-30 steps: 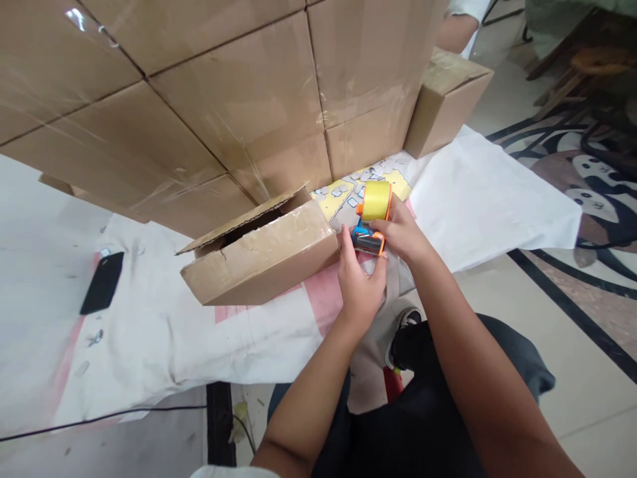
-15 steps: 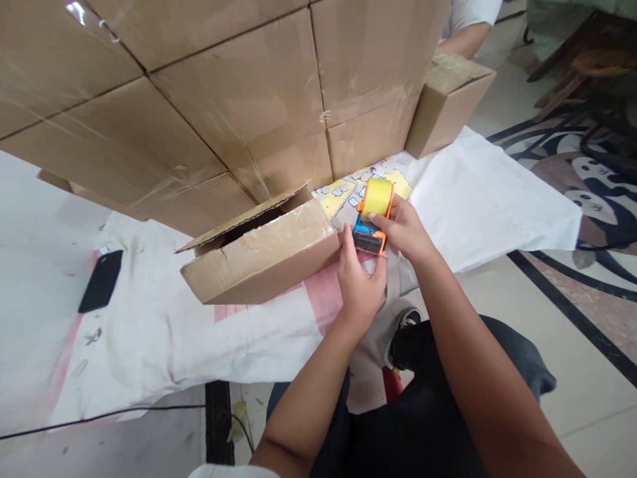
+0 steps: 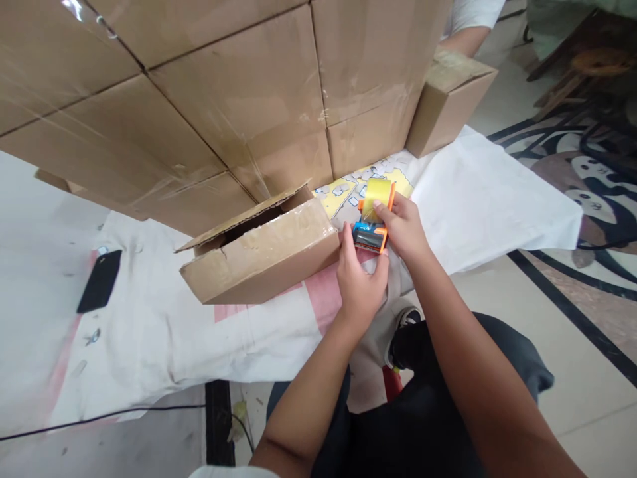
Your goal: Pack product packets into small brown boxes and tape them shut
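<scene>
Tape dispenser [image 3: 369, 230]: smooth moulded plastic in orange and blue, slightly glossy, carrying a yellow roll of tape [image 3: 377, 191] with a shiny film surface. Open carton [image 3: 269, 255]: brown cardboard, matt on its side panel, glossy and wrinkled where clear tape [image 3: 293, 226] covers the upper face; cut edge of the flap [image 3: 249, 215] rough and corrugated. Stacked cartons [image 3: 243, 86]: matt cardboard beneath glossy tape strips. Sheet [image 3: 223, 348]: white, creased, largely matt, cloth or plastic indistinguishable. Floor [image 3: 587, 385]: smooth tile, faintly lustrous.

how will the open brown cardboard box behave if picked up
The box should feel fairly stiff: its walls look flat. Its raised brown cardboard flap may bend, its edge standing free. Weight is unclear; shadow hides any contents.
</scene>
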### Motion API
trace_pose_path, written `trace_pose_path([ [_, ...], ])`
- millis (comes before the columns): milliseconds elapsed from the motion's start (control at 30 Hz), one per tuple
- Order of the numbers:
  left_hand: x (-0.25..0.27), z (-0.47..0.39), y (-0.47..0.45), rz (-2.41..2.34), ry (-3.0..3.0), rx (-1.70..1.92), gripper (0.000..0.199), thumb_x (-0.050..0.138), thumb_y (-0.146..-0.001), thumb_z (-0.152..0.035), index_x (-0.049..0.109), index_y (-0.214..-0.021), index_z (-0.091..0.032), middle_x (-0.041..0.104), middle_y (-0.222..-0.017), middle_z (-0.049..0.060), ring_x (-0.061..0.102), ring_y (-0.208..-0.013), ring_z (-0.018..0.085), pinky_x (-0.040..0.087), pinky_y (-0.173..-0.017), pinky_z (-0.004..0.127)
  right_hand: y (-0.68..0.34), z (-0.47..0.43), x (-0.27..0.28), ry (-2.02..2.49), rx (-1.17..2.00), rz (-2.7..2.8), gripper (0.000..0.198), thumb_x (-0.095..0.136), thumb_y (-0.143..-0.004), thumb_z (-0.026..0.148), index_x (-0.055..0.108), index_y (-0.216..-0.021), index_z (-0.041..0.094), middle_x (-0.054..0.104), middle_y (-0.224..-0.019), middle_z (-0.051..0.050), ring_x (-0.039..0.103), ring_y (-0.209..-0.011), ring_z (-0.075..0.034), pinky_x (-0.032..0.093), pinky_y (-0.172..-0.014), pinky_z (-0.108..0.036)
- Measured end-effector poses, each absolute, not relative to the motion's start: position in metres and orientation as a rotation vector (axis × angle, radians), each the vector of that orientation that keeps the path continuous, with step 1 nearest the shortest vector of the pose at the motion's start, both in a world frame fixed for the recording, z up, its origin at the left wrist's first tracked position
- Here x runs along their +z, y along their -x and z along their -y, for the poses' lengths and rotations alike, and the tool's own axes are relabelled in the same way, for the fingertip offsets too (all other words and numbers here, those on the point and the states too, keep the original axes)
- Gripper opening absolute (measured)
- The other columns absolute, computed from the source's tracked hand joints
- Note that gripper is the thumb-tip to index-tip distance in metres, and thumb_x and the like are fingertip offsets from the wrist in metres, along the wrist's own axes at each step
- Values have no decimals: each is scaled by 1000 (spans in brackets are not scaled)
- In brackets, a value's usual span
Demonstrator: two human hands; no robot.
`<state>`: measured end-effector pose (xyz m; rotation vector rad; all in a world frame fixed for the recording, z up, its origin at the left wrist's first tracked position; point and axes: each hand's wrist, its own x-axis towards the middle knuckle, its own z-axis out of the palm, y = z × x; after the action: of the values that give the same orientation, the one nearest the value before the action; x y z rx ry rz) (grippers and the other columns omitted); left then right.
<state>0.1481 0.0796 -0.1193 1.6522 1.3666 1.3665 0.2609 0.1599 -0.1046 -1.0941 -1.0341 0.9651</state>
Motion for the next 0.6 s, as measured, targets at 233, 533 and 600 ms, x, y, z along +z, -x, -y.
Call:
trace_pose_path([
  [233,-119,-80,-147,-1373,-1662,1377,79,66,-91,-29,25,-159,-22,42,-160,12,41,-148,26,40,-121,42,-257,-160,-105,1094,943,971,29,75,-80,47,71,-92,20,74,-86,-3,69,-82,-21,57,-79,-35],
  [533,-117,-81,-143,-1378,-1658,1380,86,72,-87,-31,27,-159,-23,48,-156,11,46,-145,27,42,-120,42,-256,-160,-100,1141,912,927,27,72,-82,46,71,-84,19,71,-79,-3,64,-71,-17,54,-70,-31],
  [600,-117,-81,-143,-1392,-1679,1378,84,72,-87,-32,29,-158,-22,49,-156,12,46,-145,27,42,-120,43,-256,-161,-100,1153,905,936,27,71,-82,46,72,-85,19,70,-79,-3,64,-72,-17,54,-68,-30],
])
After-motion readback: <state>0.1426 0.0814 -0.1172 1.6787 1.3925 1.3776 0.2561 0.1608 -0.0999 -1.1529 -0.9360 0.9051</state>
